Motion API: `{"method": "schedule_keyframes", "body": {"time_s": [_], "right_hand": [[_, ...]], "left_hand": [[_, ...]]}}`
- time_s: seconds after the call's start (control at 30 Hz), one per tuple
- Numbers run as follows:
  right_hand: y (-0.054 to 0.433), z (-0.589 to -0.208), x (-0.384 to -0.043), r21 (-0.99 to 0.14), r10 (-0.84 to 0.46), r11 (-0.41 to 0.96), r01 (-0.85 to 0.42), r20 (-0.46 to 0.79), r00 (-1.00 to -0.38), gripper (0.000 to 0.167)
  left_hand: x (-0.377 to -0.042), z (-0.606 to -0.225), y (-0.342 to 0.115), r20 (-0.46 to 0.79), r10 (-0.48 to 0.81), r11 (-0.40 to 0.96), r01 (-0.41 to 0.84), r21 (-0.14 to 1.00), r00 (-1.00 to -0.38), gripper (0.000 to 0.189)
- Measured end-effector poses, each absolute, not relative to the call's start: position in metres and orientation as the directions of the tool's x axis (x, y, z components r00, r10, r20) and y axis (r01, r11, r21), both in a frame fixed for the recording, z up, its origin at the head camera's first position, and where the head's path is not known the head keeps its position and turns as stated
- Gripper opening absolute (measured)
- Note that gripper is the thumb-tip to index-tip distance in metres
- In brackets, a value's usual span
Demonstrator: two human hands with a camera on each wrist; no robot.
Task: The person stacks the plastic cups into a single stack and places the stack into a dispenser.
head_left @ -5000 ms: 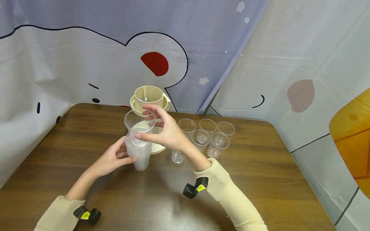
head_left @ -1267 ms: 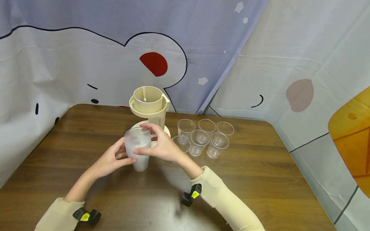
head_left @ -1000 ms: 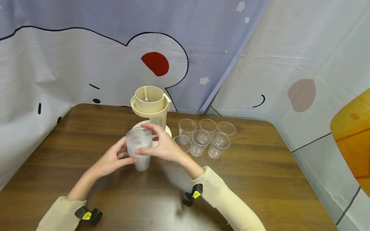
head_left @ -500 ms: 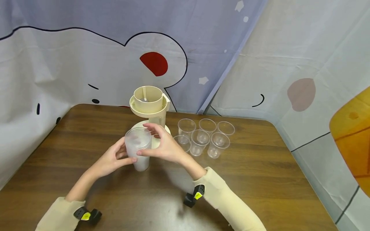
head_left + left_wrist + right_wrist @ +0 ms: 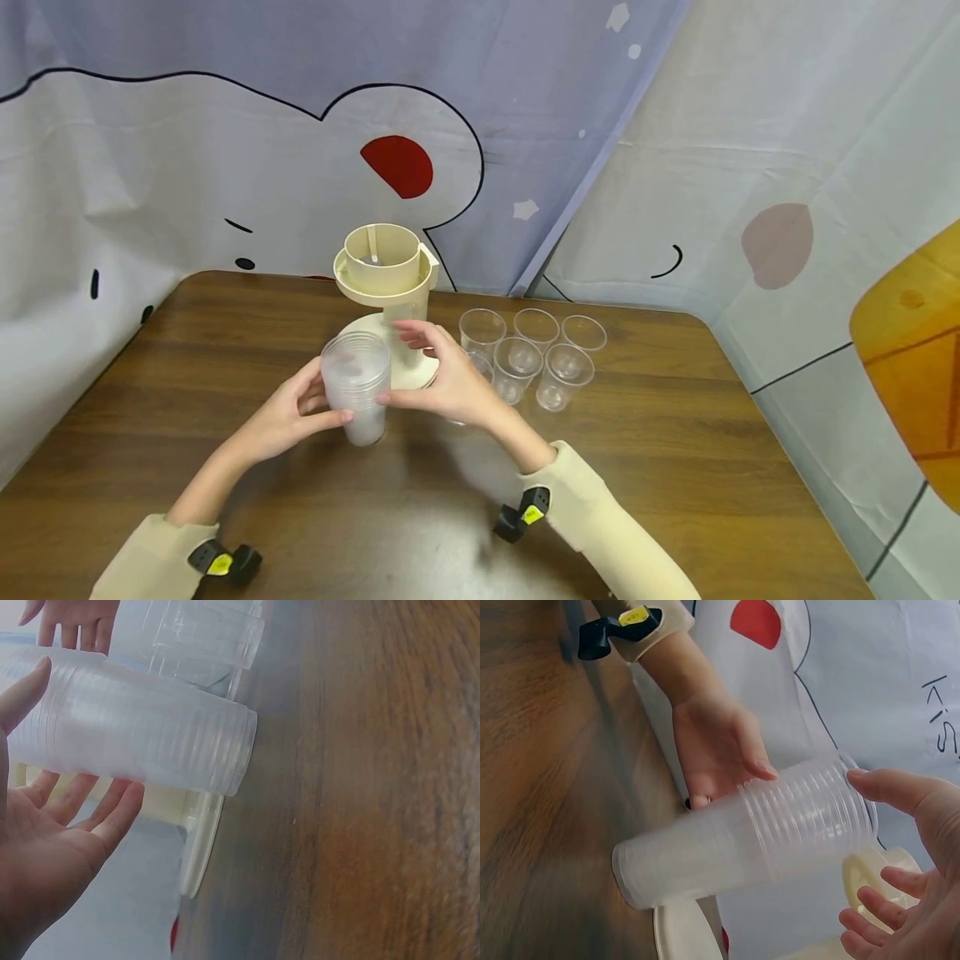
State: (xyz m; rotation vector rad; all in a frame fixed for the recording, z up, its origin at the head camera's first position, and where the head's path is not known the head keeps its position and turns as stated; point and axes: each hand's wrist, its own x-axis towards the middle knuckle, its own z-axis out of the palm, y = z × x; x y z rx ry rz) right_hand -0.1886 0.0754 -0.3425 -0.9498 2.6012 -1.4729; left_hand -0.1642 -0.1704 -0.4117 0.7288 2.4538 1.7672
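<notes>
My left hand [image 5: 288,417] grips a tall stack of clear plastic cups [image 5: 358,396] from the left, thumb in front and fingers behind. The stack stands upright on the table in the head view. My right hand [image 5: 453,383] is at the stack's right side with its fingers spread. In the right wrist view its thumb [image 5: 877,784] is at or very near the upper rims, too close to tell contact, while the other fingers stand clear of the stack. Several single clear cups [image 5: 517,367] stand upright to the right, one partly hidden behind my right hand.
A cream plastic stand [image 5: 382,287] with a ring-shaped top and round base [image 5: 367,325] stands just behind the stack. The wooden table [image 5: 675,467] ends at a printed fabric curtain [image 5: 262,167] at the back and side.
Earlier my right hand held one cup above the stack, then lowered it into the stack. Now that hand has opened and drawn off to the right. My left hand has kept its grip.
</notes>
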Motion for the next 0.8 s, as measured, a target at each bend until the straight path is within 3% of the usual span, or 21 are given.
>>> {"method": "schedule_keyframes", "body": {"time_s": [0.8], "right_hand": [[0.13,-0.351,-0.187,-0.805,-0.353,0.403,-0.435,0.302,-0.886,0.08]], "left_hand": [[-0.165,-0.412,-0.169,0.256,0.387,0.233,0.362,0.902,-0.886,0.067]]}}
